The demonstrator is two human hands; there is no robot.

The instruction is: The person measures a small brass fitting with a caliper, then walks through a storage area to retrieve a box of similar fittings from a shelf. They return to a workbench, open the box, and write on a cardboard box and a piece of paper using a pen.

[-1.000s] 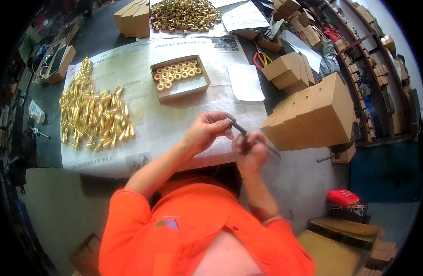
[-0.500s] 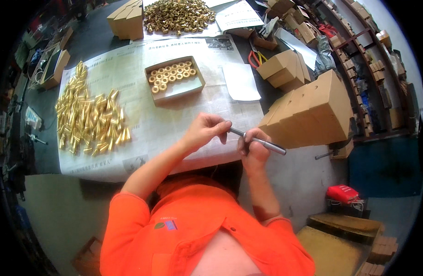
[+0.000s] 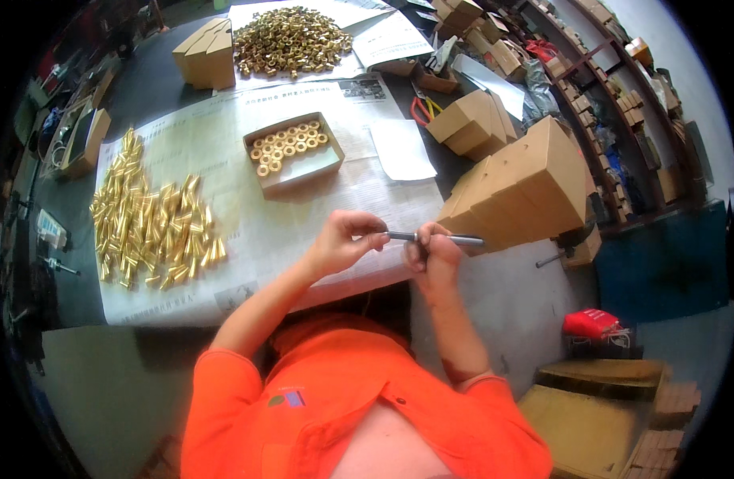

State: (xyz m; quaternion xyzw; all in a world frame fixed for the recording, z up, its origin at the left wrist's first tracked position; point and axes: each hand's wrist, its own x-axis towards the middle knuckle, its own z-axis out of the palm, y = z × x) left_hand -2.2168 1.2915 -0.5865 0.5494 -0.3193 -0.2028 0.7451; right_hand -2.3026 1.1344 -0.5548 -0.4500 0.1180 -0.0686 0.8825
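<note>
My right hand (image 3: pixel 436 259) is closed round a slim, pen-like grey metal tool (image 3: pixel 465 239), its thicker end sticking out to the right. The tool's thin dark shaft (image 3: pixel 400 235) points left and reaches the fingertips of my left hand (image 3: pixel 347 243). Those fingers are pinched together at the shaft's tip; whatever small part may lie between them is hidden. Both hands are above the near edge of the newspaper-covered table. Beyond them stands an open shallow cardboard box (image 3: pixel 303 180), with rows of brass ring-shaped fittings (image 3: pixel 290 142) along its far and left sides.
A pile of pointed brass cones (image 3: pixel 155 227) lies on the newspaper (image 3: pixel 215 152) at left. Farther back are a heap of brass nuts (image 3: pixel 291 40) and a small carton (image 3: pixel 205 54). At right are white paper (image 3: pixel 403 150), pliers (image 3: pixel 421 108), larger cartons (image 3: pixel 522 184) and shelving (image 3: pixel 598 104).
The tool has turned from slanting down to the right to almost level. My left hand has shifted slightly left and down, still at its thin end. The whole view has shifted a little.
</note>
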